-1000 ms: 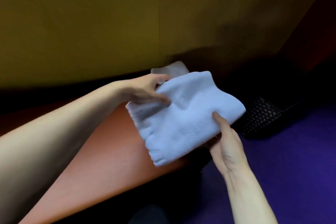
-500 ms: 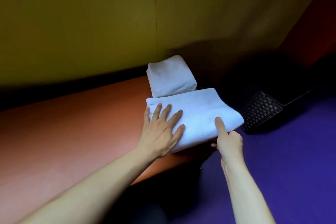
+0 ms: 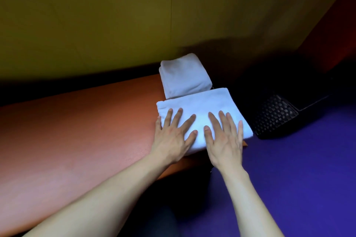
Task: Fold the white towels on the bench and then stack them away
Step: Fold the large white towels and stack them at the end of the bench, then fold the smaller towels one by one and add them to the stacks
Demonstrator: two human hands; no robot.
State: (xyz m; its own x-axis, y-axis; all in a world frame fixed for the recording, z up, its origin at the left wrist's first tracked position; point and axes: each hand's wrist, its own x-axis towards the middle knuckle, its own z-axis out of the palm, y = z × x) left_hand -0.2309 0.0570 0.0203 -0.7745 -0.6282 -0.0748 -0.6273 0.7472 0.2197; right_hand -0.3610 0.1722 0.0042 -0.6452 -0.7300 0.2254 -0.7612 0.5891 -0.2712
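Observation:
A folded white towel [image 3: 200, 102] lies flat at the right end of the orange-brown bench [image 3: 86, 131]. My left hand [image 3: 174, 136] presses on its left half with fingers spread straight. My right hand [image 3: 224, 136] presses flat on its right half, fingers straight too. Just behind it, against the wall, sits a second folded white towel [image 3: 184, 76], touching the front one's back edge.
A yellow-olive wall [image 3: 134, 15] runs behind the bench. A black woven basket-like object [image 3: 275, 117] sits on the purple floor [image 3: 308, 169] right of the bench end. The bench top stretches away to the left.
The towel was held in the air, then laid on the bench. My left hand flattened onto it, and my right hand moved from pinching its right edge to pressing flat on top.

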